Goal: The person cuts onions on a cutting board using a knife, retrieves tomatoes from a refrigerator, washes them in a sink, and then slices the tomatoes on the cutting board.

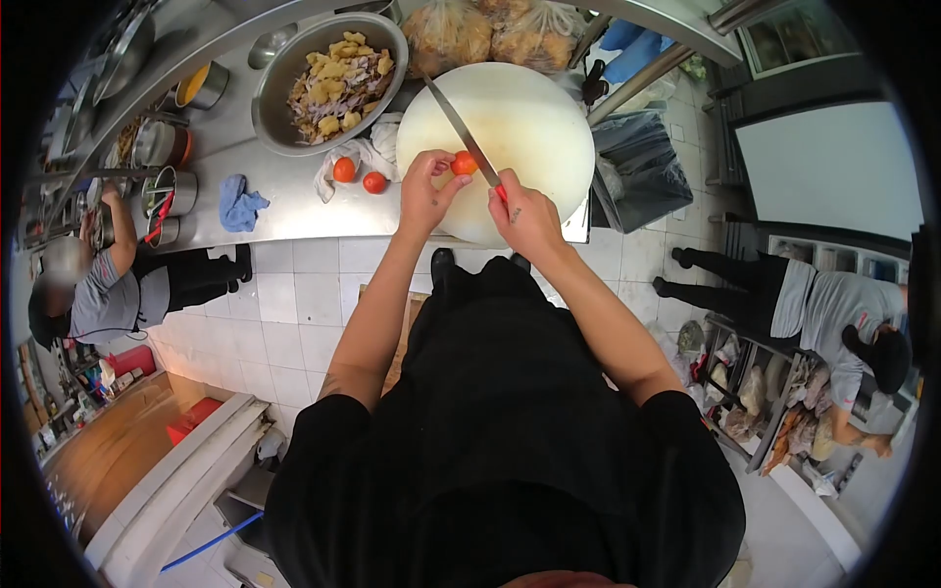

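Observation:
Over the round white cutting board point(549, 108), my left hand point(427, 194) pinches a small red tomato point(464, 164) between thumb and fingers. My right hand point(529, 218) is wrapped round the red handle of a long knife point(455, 120). Its blade slants up and to the left, passing right beside the tomato; whether the edge touches it I cannot tell. Two more tomatoes point(344, 170) lie left of the board, by a crumpled white cloth point(365, 157).
A big metal bowl point(272, 122) of chopped food stands behind left, near a blue cloth point(241, 203). Bagged food point(449, 39) sits behind the board. A bin with a black liner point(642, 167) is at the right. One person point(108, 284) works at left, another point(833, 304) at right.

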Demonstrator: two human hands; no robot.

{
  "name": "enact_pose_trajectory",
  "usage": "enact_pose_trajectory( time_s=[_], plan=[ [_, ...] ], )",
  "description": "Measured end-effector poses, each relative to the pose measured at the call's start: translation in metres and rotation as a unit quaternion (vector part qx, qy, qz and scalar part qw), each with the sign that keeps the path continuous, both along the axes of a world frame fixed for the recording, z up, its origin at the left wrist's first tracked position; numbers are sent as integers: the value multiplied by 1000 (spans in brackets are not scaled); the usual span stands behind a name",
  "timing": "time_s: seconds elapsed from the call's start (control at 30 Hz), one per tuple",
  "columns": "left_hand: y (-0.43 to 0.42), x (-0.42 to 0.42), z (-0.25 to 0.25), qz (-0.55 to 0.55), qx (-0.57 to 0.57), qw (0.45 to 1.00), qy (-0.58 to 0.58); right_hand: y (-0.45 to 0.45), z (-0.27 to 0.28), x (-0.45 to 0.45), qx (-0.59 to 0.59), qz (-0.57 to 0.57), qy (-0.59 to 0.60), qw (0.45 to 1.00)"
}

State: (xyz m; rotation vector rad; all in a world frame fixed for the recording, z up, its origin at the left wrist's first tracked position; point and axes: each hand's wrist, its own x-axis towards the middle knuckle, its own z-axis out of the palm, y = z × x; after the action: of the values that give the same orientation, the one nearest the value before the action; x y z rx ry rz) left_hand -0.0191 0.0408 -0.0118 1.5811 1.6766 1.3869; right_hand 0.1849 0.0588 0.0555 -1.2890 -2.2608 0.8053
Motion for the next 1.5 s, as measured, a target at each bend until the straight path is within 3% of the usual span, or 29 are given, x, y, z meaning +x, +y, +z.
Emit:
enact_pose_trajectory(
  time_s=[0.23,0.43,1.03,1.33,1.4,1.5],
  plan=[
    [2,15,17,31,24,998,48,4,-8,2,25,15,-26,999],
    [8,16,2,34,0,999,31,5,-8,16,20,-35,-13,999],
    [6,15,0,40,18,999,14,3,-7,-2,19,12,-17,1000],
    [4,15,4,55,19,997,43,-30,-5,34,-11,29,-99,995],
    [2,12,3,67,12,996,63,-41,2,61,-107,34,-150,982],
    [0,14,1,70,10,996,53,-34,6,98,-123,30,-57,990]
  ],
)
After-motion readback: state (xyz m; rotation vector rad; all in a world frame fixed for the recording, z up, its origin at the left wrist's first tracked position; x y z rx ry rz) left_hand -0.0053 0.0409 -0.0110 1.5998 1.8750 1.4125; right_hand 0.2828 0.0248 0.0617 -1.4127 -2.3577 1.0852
